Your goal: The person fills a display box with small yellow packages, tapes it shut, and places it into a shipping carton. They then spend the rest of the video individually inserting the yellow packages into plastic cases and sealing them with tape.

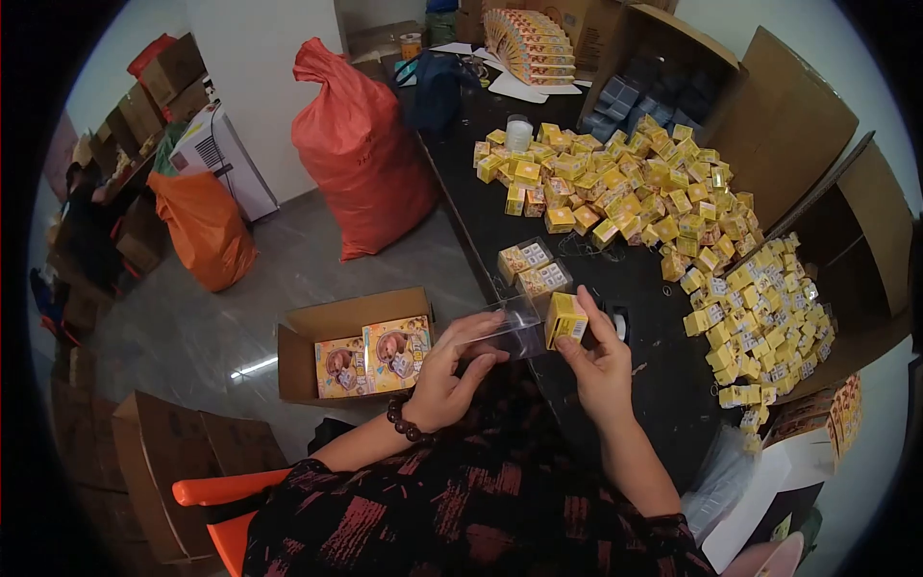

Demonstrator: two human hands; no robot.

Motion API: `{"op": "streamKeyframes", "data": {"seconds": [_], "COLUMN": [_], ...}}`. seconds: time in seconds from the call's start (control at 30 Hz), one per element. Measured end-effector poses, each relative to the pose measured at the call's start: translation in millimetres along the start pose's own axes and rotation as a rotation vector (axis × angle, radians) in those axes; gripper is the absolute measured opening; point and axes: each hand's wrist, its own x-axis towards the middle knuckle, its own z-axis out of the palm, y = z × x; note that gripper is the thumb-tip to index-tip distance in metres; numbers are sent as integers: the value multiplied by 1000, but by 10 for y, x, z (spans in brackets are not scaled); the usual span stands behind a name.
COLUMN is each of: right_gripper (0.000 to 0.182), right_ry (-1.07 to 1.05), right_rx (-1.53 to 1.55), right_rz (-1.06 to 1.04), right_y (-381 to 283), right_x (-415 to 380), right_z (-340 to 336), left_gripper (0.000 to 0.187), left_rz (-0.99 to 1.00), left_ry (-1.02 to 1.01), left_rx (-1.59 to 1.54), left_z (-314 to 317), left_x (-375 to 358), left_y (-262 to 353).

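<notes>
My left hand (450, 370), a beaded bracelet at its wrist, has its fingers closed round a clear plastic box (522, 332). Between the thumb and fingers of my right hand (601, 361) is a small yellow carton (565, 319) with a barcode on its side. The carton stands right at the end of the clear box. Just beyond my hands, two clear packs (526, 260) with small white-and-yellow pieces inside lie on the black table (461, 192).
Many yellow cartons (625, 183) are heaped across the table. More small yellow pieces (760, 317) spill from an open cardboard box (870, 250) at right. Left of my lap, a cardboard box (298, 351) holds printed boxes. A red sack (356, 163) stands by the table edge.
</notes>
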Motion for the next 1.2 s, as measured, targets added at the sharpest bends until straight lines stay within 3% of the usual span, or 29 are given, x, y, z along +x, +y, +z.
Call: {"op": "streamKeyframes", "data": {"seconds": [0.17, 0.27, 0.37, 0.43, 0.47, 0.67, 0.8, 0.87, 0.9, 1.0, 1.03, 1.07, 1.1, 1.13, 1.2], "right_gripper": [60, 60, 58, 57, 57, 52, 49, 47, 47, 46, 50, 50, 53, 57, 57], "right_ry": [47, -66, -53, -44, -7, -53, -136, -26, 9, 135, 168, 183, 145, 97, 118], "right_rx": [-48, -77, 97, -4, -127, -226, -160, -245, -485, -760, -446, -449, 125, 698, 671], "right_rz": [-10, -54, 81, 2, -54, -148, -133, -163, -340, -374, -324, -322, -82, 157, 134], "right_y": [-15, -93, -25, 13, 22, -19, 5, 53, -47, 35, 136, 161, 152, 142, 220], "right_x": [-77, -129, -160, -152, -176, -201, -241, -298, -317, -318, -323, -343, -354, -370, -334], "right_z": [42, 47, 31, 76, 86, 42, 10, 117, 184, 155, 172, 179, 192, 180, 68], "left_gripper": [41, 38, 35, 34, 34, 33, 35, 36, 36, 37, 38, 39, 39, 39, 43], "left_rz": [-58, -40, -38, -181, -53, 35, 13, 68, 70, -13, 16, 47, 50, -22, -84], "left_ry": [-29, -43, -94, 17, 13, -103, -66, -93, -99, -91, -123, -157, -173, -334, -628], "left_rx": [41, 63, 229, -53, 134, 287, 73, 147, 139, 40, 89, 138, 131, 177, 260], "left_z": [59, 54, 22, 116, 107, 62, 137, 196, 209, 208, 206, 197, 182, 159, 22], "left_x": [-21, -36, -47, -116, -91, -54, -84, -69, -82, -135, -129, -113, -66, -1, 51], "left_y": [131, 123, 177, 157, 159, 133, 44, 65, 30, -51, -34, -10, 58, 165, 246]}}
